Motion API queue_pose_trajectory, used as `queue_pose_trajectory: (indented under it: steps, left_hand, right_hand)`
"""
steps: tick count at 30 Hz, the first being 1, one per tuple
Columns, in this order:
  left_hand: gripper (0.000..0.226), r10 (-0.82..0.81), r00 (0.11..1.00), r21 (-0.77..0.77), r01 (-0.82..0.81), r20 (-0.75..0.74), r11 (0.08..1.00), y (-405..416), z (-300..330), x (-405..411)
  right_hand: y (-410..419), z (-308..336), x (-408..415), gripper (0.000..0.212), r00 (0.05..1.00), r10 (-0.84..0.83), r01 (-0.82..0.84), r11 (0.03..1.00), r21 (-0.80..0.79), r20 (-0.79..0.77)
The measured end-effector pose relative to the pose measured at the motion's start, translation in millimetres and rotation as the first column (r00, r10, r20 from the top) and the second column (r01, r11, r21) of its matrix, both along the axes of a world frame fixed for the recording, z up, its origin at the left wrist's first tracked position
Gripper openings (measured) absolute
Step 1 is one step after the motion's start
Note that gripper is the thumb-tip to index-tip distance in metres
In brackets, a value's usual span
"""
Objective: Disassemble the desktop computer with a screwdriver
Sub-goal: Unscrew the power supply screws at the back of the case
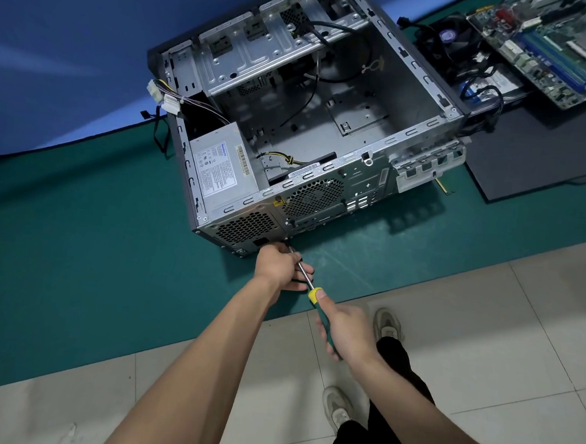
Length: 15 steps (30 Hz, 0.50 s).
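An open grey desktop case (355,129) lies on its side on the green mat (77,243), its rear panel facing me. A silver power supply (216,169) sits in its near left corner. My right hand (345,328) grips the green and yellow handle of a screwdriver (307,279). The tip meets the rear panel's lower edge beside the power supply grille. My left hand (280,265) curls round the metal shaft close to the tip.
A removed motherboard (566,46), a cooler fan (448,35) and loose cables lie on a black mat (529,154) at the right. A blue surface (55,53) spreads behind the green mat. Pale floor tiles and my shoes are below.
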<state>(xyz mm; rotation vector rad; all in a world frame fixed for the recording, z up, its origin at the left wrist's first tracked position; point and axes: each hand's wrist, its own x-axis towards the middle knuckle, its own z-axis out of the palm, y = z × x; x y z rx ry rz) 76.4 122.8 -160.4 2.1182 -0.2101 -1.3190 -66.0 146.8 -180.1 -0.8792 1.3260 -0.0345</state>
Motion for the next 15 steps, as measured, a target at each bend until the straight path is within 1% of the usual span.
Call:
queue_pose_trajectory:
  steps: [1, 2, 3, 4, 5, 6, 7, 8, 10, 15]
  left_hand:
    - [0.012, -0.012, 1.0, 0.005, 0.012, 0.014, 1.0, 0, 0, 1]
    - [0.012, -0.043, 0.998, 0.015, 0.042, 0.043, 0.999, 0, 0, 2]
    - [0.013, -0.099, 0.99, 0.034, 0.096, 0.099, 0.995, 1, -2, 2]
    - [0.017, -0.166, 0.97, 0.058, 0.158, 0.176, 0.986, 4, -4, 2]
    - [0.022, -0.22, 0.942, 0.081, 0.206, 0.253, 0.975, 7, -5, 1]
    - [0.025, -0.243, 0.92, 0.09, 0.226, 0.307, 0.97, 9, -6, 0]
    - [0.027, -0.246, 0.91, 0.087, 0.23, 0.333, 0.969, 11, -6, -2]
    - [0.028, -0.245, 0.907, 0.084, 0.23, 0.343, 0.969, 12, -7, -2]
    - [0.029, -0.25, 0.904, 0.085, 0.235, 0.348, 0.968, 12, -8, -3]
    - [0.028, -0.274, 0.901, 0.105, 0.253, 0.337, 0.962, 9, -11, -4]
  right_hand:
    - [2, -1, 3, 0.055, 0.999, 0.025, -0.027, 0.999, -0.048, -0.041]
    - [5, -1, 5, 0.055, 0.998, 0.033, -0.035, 0.998, -0.051, -0.05]
    - [7, -2, 6, 0.055, 1.0, 0.004, -0.004, 1.0, 0.008, -0.01]
    - [9, -2, 6, 0.055, 0.996, -0.06, 0.052, 0.99, 0.134, 0.064]
    - [10, -4, 4, 0.054, 0.98, -0.14, 0.093, 0.951, 0.296, 0.142]
    - [10, -5, 3, 0.054, 0.956, -0.21, 0.102, 0.892, 0.441, 0.204]
    - [9, -7, 1, 0.053, 0.932, -0.259, 0.088, 0.839, 0.537, 0.252]
    - [8, -9, 0, 0.052, 0.914, -0.285, 0.066, 0.808, 0.586, 0.289]
    - [5, -13, -4, 0.05, 0.903, -0.28, 0.033, 0.801, 0.597, 0.326]
    - [2, -14, -7, 0.05, 0.943, -0.183, 0.034, 0.884, 0.466, 0.278]
